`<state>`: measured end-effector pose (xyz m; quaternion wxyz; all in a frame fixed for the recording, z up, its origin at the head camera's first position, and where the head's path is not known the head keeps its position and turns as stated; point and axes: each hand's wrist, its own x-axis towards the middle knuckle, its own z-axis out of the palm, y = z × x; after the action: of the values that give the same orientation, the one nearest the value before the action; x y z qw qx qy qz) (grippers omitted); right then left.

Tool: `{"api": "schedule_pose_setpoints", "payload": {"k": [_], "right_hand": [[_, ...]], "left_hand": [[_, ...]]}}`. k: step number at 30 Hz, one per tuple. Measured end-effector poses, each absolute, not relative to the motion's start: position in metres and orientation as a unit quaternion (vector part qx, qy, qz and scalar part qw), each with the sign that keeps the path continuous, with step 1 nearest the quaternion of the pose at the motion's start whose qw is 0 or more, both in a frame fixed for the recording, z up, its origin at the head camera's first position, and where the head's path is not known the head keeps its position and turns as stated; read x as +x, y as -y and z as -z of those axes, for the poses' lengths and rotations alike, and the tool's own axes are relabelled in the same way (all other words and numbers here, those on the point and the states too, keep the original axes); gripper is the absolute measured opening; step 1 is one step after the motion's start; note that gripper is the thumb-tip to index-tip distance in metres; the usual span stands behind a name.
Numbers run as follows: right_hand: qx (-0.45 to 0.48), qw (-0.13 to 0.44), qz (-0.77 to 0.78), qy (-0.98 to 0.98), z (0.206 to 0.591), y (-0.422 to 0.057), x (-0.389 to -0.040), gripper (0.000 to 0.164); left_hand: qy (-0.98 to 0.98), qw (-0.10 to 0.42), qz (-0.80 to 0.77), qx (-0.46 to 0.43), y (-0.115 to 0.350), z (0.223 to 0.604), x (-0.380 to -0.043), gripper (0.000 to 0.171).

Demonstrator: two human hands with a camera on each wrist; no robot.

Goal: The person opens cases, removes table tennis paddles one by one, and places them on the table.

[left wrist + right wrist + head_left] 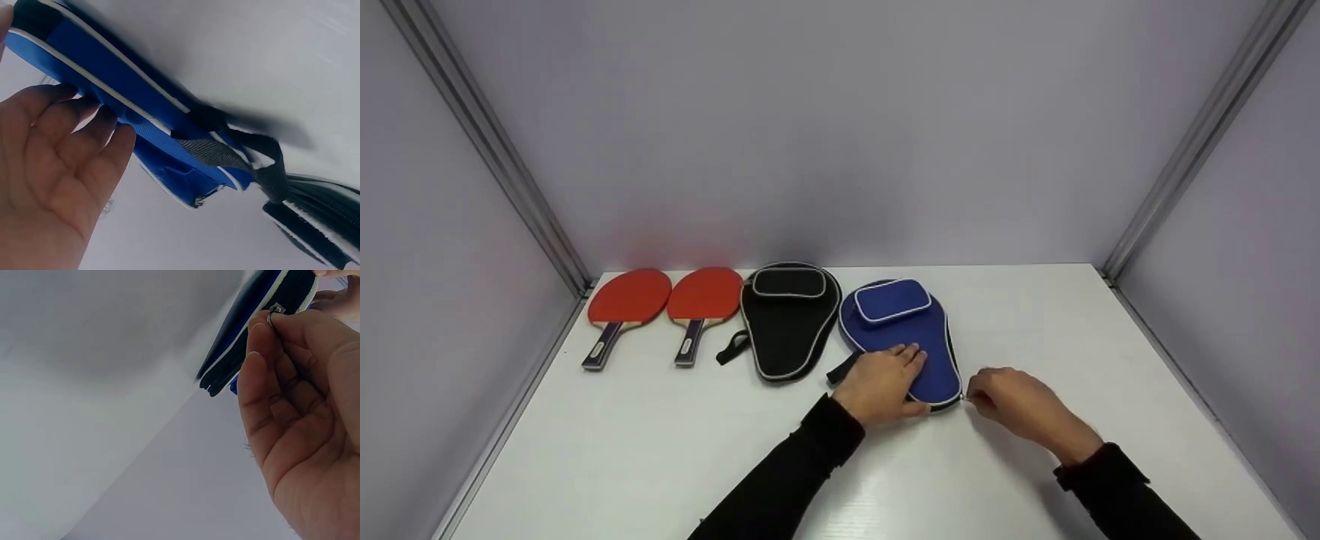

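Just right of centre in the head view, the blue case (894, 330) lay on the tabletop (622, 450). Your left hand (881, 386) rested on it, grip relaxed, fingers extended, while the grip of your right hand (1020, 405) pinched the zip pull (275, 310) at the case's lower right. The black case (789, 322) lay left of centre, two red bats (631, 296) farther left

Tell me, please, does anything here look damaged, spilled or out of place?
Nothing stands out: the bats and black case lie in a row, and the left hand rests on the blue case.
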<state>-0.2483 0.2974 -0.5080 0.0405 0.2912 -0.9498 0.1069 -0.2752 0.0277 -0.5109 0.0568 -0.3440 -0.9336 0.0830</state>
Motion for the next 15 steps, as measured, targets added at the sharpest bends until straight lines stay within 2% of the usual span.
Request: {"api": "schedule_pose_setpoints", "payload": {"k": [5,15], "right_hand": [[0.262,0.038,-0.125,0.956,0.509,-0.317,-0.251,0.012],[0.211,0.061,-0.113,0.969,0.510,-0.336,-0.265,0.008]], "left_hand": [[0.930,0.090,-0.120,-0.334,-0.032,0.510,-0.263,0.082],[0.916,0.111,-0.158,-0.353,-0.039,0.508,-0.245,0.074]]}}
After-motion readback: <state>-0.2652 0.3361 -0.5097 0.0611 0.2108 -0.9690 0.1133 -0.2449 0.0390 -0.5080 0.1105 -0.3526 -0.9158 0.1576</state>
